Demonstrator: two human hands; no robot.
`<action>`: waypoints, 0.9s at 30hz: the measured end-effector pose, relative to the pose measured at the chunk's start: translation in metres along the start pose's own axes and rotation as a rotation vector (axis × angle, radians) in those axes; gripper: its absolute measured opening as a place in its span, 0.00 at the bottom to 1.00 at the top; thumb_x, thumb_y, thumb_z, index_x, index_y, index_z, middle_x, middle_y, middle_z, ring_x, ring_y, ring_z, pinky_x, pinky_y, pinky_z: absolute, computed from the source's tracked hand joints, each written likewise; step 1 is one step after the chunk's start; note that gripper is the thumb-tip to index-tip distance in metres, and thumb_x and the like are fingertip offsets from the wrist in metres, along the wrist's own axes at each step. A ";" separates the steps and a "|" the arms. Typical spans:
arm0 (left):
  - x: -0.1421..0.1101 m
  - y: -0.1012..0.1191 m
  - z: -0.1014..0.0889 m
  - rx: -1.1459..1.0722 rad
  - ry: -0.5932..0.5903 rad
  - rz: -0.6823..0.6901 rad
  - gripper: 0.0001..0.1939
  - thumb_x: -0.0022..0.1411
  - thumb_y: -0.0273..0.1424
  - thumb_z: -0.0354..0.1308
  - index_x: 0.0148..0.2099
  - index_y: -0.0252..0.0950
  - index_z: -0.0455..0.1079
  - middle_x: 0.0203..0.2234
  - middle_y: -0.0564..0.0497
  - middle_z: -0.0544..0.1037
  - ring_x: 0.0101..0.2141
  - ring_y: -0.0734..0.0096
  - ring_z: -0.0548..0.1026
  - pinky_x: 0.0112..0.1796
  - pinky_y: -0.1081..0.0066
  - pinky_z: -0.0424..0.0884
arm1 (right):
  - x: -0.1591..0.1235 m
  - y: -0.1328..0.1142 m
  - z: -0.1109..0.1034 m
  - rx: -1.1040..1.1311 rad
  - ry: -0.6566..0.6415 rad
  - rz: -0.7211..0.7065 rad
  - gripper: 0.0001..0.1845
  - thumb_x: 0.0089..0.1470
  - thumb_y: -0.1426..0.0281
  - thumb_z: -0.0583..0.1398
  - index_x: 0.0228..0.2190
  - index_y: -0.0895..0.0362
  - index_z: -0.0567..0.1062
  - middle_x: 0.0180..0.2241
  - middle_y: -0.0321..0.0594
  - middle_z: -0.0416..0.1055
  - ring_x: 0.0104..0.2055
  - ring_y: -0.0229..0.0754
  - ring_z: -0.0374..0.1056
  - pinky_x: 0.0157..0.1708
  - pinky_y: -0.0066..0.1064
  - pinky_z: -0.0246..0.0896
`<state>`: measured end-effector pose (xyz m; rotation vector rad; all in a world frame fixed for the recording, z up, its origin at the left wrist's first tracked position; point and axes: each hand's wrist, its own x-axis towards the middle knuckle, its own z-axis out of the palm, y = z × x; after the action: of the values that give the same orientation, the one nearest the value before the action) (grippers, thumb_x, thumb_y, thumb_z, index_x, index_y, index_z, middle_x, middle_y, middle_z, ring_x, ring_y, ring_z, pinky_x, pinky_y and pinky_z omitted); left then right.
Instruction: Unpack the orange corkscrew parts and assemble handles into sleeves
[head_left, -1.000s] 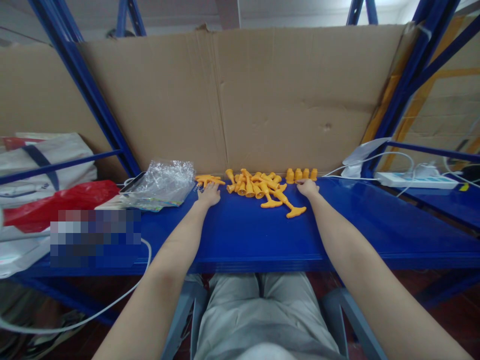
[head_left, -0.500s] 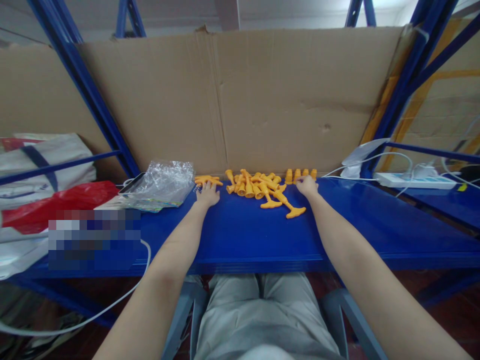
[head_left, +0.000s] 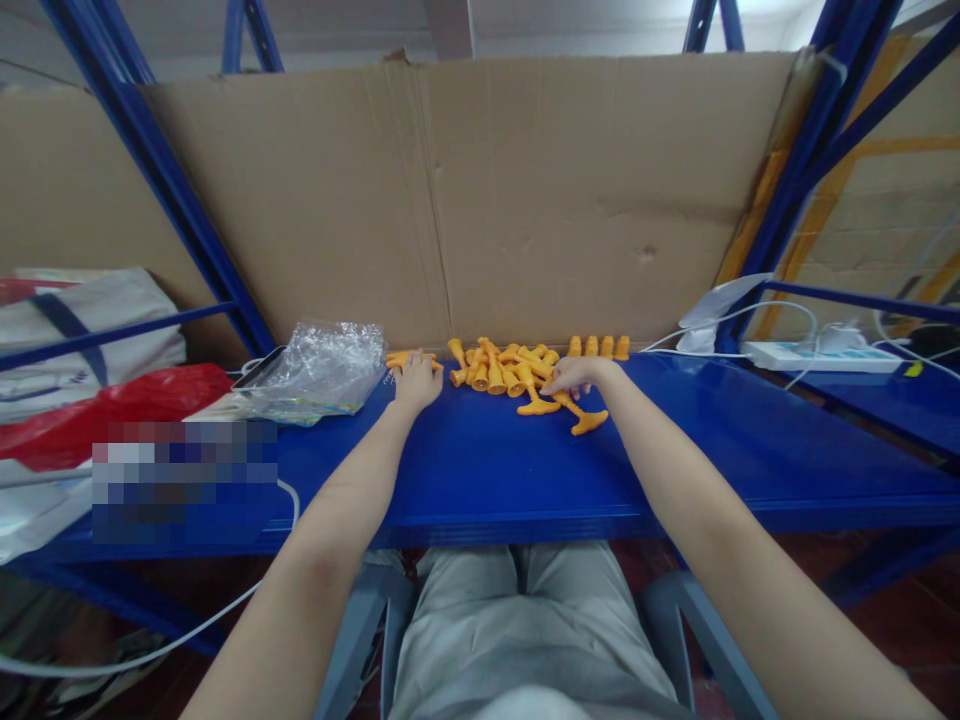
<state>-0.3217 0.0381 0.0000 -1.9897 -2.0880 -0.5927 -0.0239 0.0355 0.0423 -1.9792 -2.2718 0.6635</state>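
Note:
A heap of orange-yellow plastic T-shaped handles (head_left: 491,372) lies at the back of the blue shelf, with flared ends and crossbars pointing different ways. My right hand (head_left: 576,374) is at the heap's right edge, fingers closed around the stem area of a T-shaped handle (head_left: 589,422) whose crossbar points toward me. Part of that stem is hidden by the fingers. To the left, my left hand (head_left: 417,384) rests with fingers spread over orange T-shaped pieces (head_left: 403,358). Several short orange pieces (head_left: 598,347) stand upright in a row behind my right hand.
Cardboard (head_left: 540,200) walls off the back. A clear plastic bag (head_left: 330,365) lies left of my left hand, near a red bag (head_left: 127,405). On the right are a white power strip (head_left: 821,357) and cables. Blue posts (head_left: 172,190) frame the shelf.
My right hand has moved left and slightly toward me, from the upright row to the heap's right edge. The row is now uncovered. My left hand has stayed nearly in place.

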 end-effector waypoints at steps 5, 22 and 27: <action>-0.002 0.016 -0.006 -0.146 0.162 0.172 0.22 0.67 0.31 0.45 0.60 0.34 0.68 0.64 0.40 0.66 0.65 0.55 0.60 0.62 0.52 0.60 | 0.000 -0.003 -0.003 -0.065 0.149 -0.113 0.10 0.46 0.63 0.66 0.28 0.56 0.76 0.27 0.47 0.75 0.36 0.57 0.74 0.36 0.49 0.69; -0.026 0.064 -0.009 -0.299 0.211 0.585 0.15 0.70 0.30 0.44 0.46 0.32 0.70 0.38 0.41 0.79 0.44 0.58 0.75 0.52 0.57 0.67 | -0.012 -0.053 0.003 0.489 0.612 -0.871 0.13 0.44 0.69 0.56 0.36 0.57 0.70 0.36 0.39 0.71 0.37 0.39 0.66 0.39 0.32 0.62; -0.025 0.051 -0.018 -0.181 0.265 0.599 0.14 0.69 0.30 0.46 0.51 0.37 0.70 0.45 0.43 0.78 0.48 0.58 0.72 0.56 0.54 0.60 | -0.006 -0.044 0.007 0.310 0.539 -0.804 0.10 0.48 0.69 0.60 0.35 0.57 0.74 0.35 0.39 0.75 0.36 0.40 0.68 0.39 0.32 0.63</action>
<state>-0.2719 0.0087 0.0138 -2.3234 -1.2332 -0.8740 -0.0665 0.0242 0.0530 -0.8328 -2.1591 0.3064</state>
